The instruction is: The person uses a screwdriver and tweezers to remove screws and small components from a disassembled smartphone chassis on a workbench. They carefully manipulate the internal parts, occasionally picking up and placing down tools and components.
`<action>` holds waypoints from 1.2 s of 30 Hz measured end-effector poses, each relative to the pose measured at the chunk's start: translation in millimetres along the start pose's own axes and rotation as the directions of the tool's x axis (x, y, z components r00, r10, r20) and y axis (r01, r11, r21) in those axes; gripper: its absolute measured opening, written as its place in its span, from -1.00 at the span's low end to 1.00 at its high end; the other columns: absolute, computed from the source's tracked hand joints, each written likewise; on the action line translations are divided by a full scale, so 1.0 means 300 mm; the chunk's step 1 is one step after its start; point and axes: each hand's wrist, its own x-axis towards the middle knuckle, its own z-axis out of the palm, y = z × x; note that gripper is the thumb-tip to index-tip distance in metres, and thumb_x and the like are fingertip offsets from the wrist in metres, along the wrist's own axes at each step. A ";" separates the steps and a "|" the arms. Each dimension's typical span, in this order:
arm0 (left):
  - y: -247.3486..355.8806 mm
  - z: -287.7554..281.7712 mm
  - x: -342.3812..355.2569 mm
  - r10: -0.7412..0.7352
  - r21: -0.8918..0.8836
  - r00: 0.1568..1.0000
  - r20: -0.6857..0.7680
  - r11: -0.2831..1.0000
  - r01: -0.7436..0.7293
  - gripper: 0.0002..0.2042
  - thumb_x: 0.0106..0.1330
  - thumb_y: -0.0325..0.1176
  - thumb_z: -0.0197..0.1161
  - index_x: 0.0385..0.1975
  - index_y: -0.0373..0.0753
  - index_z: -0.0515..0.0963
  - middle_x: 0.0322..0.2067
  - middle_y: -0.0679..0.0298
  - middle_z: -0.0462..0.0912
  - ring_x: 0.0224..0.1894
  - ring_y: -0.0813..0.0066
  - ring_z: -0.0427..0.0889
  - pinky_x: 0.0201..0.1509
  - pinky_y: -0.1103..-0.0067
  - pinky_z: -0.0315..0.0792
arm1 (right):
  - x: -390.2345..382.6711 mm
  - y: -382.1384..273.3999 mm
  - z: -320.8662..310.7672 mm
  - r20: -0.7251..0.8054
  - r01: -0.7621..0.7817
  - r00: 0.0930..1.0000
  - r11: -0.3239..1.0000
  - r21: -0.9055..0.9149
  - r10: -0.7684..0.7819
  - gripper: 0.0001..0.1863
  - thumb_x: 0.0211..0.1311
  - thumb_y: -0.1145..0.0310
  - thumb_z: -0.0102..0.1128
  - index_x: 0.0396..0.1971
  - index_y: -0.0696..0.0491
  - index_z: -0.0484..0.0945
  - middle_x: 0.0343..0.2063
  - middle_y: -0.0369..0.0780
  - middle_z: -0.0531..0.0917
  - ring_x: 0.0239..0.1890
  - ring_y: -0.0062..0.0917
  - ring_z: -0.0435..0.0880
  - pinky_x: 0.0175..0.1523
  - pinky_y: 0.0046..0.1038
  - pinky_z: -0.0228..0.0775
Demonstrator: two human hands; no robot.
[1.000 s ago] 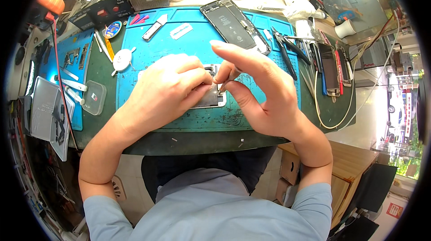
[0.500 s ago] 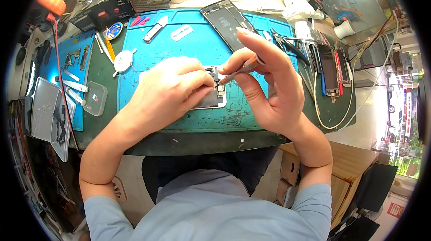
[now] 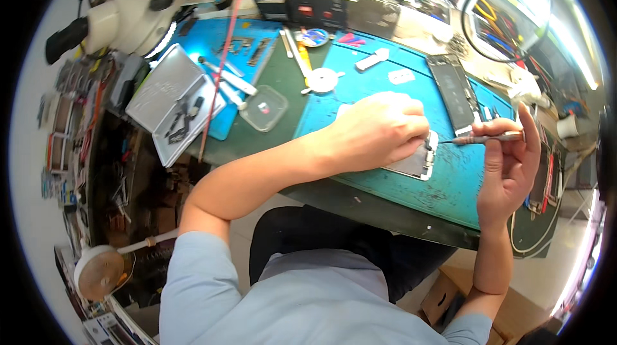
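Head view: right hand pinches tool, tip just beside panel; left hand curled over panel, grip unclear. Phone opened; panel work apparently unfinished.

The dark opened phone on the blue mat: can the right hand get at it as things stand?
Probably yes: the right hand is close to the near end of the opened phone, and nothing seems to block it, though that hand holds a slim pointed tool.

Left forearm slants inward from bent elbow; left hand back-up, fingers curled. Right hand apart, thumb and finger pinching, another finger raised; right forearm reaches forward.
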 end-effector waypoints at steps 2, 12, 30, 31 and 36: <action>-0.002 -0.054 -0.010 -0.001 0.072 0.999 -0.052 0.997 0.005 -0.93 0.23 -0.43 0.39 -0.36 -0.21 0.62 -0.34 0.27 0.63 -0.28 0.21 0.65 -0.17 0.35 0.55 | 0.009 0.002 -0.005 -0.004 -0.026 1.000 0.997 -0.066 0.026 -0.40 0.52 0.64 0.05 0.50 0.16 0.23 -0.08 -0.13 0.65 -0.03 -0.48 0.71 0.15 -0.38 0.60; -0.020 -0.620 -0.508 -0.549 0.230 0.703 -0.452 0.690 0.686 -0.93 0.29 -0.55 0.38 -0.26 -0.32 0.68 -0.32 0.19 0.70 -0.35 0.42 0.67 -0.26 0.55 0.52 | -0.003 0.021 -0.016 0.030 -0.015 0.999 0.991 -0.136 0.019 -0.44 0.52 0.66 0.05 0.47 0.17 0.29 -0.10 -0.15 0.66 -0.04 -0.52 0.71 0.14 -0.43 0.57; -0.166 -0.609 -0.643 -0.673 0.275 0.692 -0.260 0.635 0.721 -0.88 0.31 -0.53 0.35 -0.21 -0.38 0.69 -0.29 0.06 0.73 -0.28 0.17 0.74 -0.19 0.42 0.59 | 0.022 0.065 -0.013 0.028 -0.011 0.999 0.987 -0.160 0.016 -0.47 0.44 0.72 0.09 0.38 0.21 0.39 -0.16 -0.16 0.71 -0.16 -0.61 0.70 0.01 -0.51 0.64; -0.157 -0.611 -0.629 -0.670 0.299 0.697 -0.254 0.631 0.716 -0.88 0.32 -0.53 0.33 -0.19 -0.38 0.70 -0.29 0.06 0.73 -0.28 0.18 0.74 -0.19 0.43 0.58 | 0.025 0.063 -0.015 0.037 0.006 0.999 0.989 -0.145 -0.001 -0.48 0.43 0.73 0.09 0.37 0.21 0.39 -0.16 -0.16 0.71 -0.17 -0.61 0.70 0.00 -0.49 0.66; -0.138 -0.613 -0.613 -0.695 0.308 0.662 -0.281 0.588 0.748 -0.90 0.37 -0.53 0.31 -0.21 -0.41 0.66 -0.31 0.08 0.73 -0.29 0.26 0.72 -0.17 0.47 0.56 | 0.027 0.052 -0.022 0.057 0.022 0.998 0.987 -0.158 -0.013 -0.46 0.47 0.68 0.08 0.42 0.19 0.34 -0.17 -0.18 0.71 -0.17 -0.66 0.68 -0.04 -0.60 0.55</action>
